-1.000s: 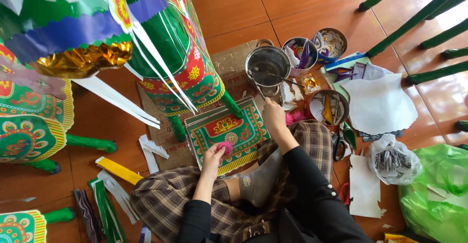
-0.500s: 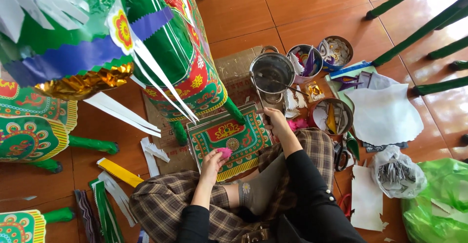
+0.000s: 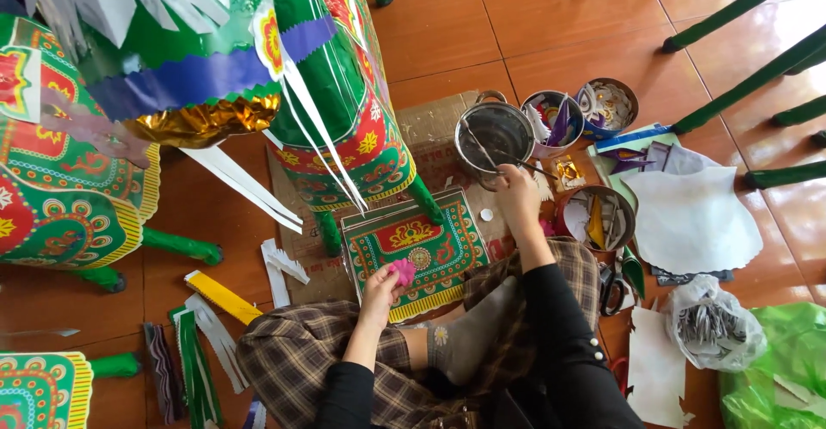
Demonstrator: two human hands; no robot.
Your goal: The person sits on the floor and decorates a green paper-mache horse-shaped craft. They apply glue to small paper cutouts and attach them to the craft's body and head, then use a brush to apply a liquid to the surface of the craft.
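- Pinching a pink paper flower, left hand sits over the patterned green panel.
- Right hand grips a thin stick, fingers pressed together, reaching into the metal pot.

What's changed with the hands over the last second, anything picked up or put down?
Little changed. The right hand stays at the rim of the metal pot, holding a thin stick that dips into it, reaching slightly further in. The left hand keeps the pink paper flower pressed on the patterned panel. Nothing was picked up or let go.
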